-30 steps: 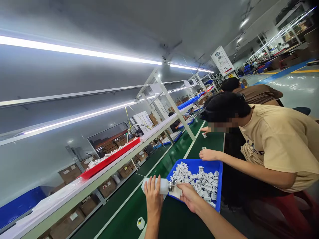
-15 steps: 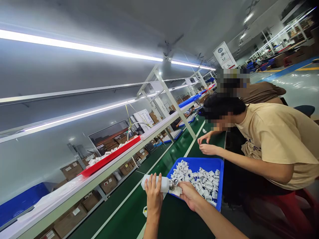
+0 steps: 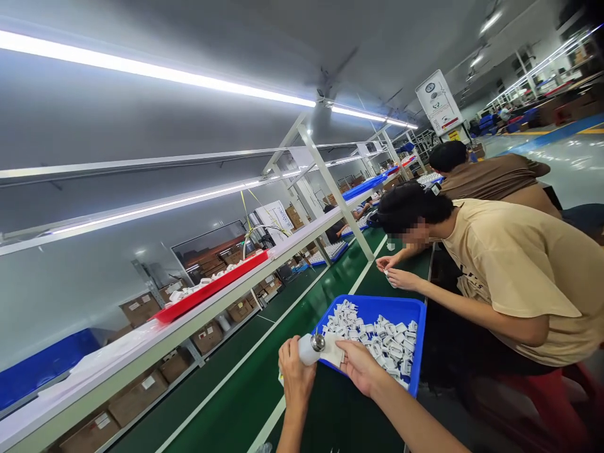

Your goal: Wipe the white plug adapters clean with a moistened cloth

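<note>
A white bottle (image 3: pixel 307 351) with a round metal top is in my left hand (image 3: pixel 296 376), whose fingers wrap round its body. The metal top faces toward me and to the right. Just right of it, my right hand (image 3: pixel 361 367) pinches a pale, off-white cloth (image 3: pixel 333 350) between thumb and fingers. The cloth lies close beside the metal top, over the near left edge of a blue tray (image 3: pixel 421 340). Many small white plastic parts (image 3: pixel 389 343) fill the tray. A small white piece shows partly behind my left hand.
The green work surface (image 3: pixel 226 409) runs away diagonally. Above it on the left, a shelf (image 3: pixel 207 314) bears a red tray (image 3: pixel 212 290) of white parts. A person in a beige shirt (image 3: pixel 514 264) bends over the surface at the right, hands beyond the blue tray. Posts support the shelf.
The bottle has turned from lying sideways to pointing its metal top more toward me. My left hand has turned with it. The view has shifted slightly.
</note>
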